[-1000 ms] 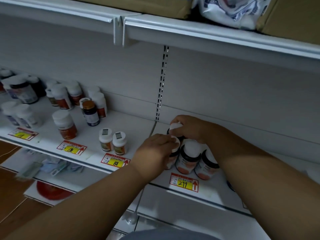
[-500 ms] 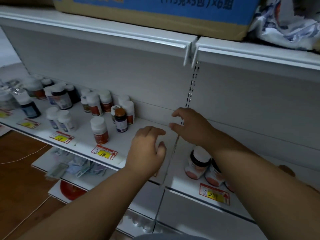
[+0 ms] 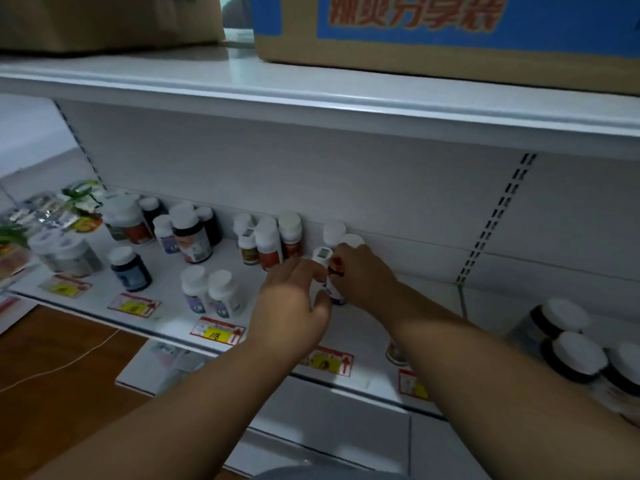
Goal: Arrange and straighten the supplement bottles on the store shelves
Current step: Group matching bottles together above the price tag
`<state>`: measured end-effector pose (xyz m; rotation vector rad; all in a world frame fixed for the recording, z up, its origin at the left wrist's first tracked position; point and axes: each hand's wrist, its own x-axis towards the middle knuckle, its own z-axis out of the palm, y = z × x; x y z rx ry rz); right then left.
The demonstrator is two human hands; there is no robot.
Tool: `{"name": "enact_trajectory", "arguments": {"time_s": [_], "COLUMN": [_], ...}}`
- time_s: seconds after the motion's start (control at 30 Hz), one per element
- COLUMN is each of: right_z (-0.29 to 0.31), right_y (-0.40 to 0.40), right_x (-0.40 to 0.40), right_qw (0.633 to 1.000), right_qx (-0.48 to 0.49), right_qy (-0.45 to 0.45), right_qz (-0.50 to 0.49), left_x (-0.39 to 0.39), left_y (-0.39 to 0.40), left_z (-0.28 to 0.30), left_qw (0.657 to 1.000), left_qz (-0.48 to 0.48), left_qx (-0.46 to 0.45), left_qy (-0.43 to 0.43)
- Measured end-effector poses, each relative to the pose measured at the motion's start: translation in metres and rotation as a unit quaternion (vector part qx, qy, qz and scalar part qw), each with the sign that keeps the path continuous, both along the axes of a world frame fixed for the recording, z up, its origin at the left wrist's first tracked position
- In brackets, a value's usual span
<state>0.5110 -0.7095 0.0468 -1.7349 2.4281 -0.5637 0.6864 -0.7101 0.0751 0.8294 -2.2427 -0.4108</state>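
Note:
Several supplement bottles with white caps stand in loose groups on the white shelf (image 3: 166, 299). My left hand (image 3: 294, 303) and my right hand (image 3: 363, 275) meet at mid-shelf around two small bottles. The left hand's fingers curl round a white-capped bottle (image 3: 322, 253). A dark bottle with a brown cap (image 3: 336, 268) is held by the right hand's fingers; its lower body shows between the hands. Two white-capped bottles (image 3: 341, 235) stand just behind, against the back wall. A pair of white bottles (image 3: 211, 292) stands to the left near the front edge.
Red-and-yellow price tags (image 3: 218, 330) line the shelf's front edge. Large dark jars with white lids (image 3: 568, 344) crowd the right end. Foil snack bags (image 3: 69, 209) lie at the far left. A cardboard box (image 3: 450, 32) sits on the upper shelf. A lower shelf and wooden floor lie below.
Both hands left the large jars on the right, moved left across the shelf open and empty, and now hold the two small bottles. The view has swung left and upward.

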Motion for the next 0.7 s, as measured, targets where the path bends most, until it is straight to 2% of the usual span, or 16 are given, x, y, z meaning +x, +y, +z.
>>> {"name": "enact_trajectory", "arguments": {"time_s": [0.1, 0.2, 0.27, 0.4, 0.5, 0.7], "right_z": [-0.008, 0.000, 0.015, 0.058, 0.080, 0.090], "right_y": [-0.014, -0.007, 0.013, 0.062, 0.091, 0.175], "right_x": [0.009, 0.011, 0.009, 0.010, 0.014, 0.009], "right_qw": [0.997, 0.993, 0.980, 0.931, 0.915, 0.903], "right_qx": [-0.039, -0.085, -0.141, -0.247, -0.279, -0.311], "right_qy": [0.014, -0.035, -0.100, -0.249, -0.279, -0.282], "right_qz": [-0.070, -0.080, -0.097, -0.099, -0.084, -0.096], "left_x": [0.007, 0.008, 0.007, -0.007, -0.024, -0.061], "left_y": [-0.016, -0.024, -0.026, -0.023, -0.008, 0.062], "left_z": [-0.003, -0.007, -0.004, 0.008, 0.014, 0.016], "left_qw": [0.999, 0.998, 0.995, 0.976, 0.951, 0.935], "left_qz": [-0.031, -0.051, -0.070, -0.120, -0.173, -0.272], "left_qx": [-0.013, 0.003, 0.065, 0.182, 0.255, 0.217], "left_qy": [0.005, 0.021, 0.015, 0.019, 0.033, 0.070]}}
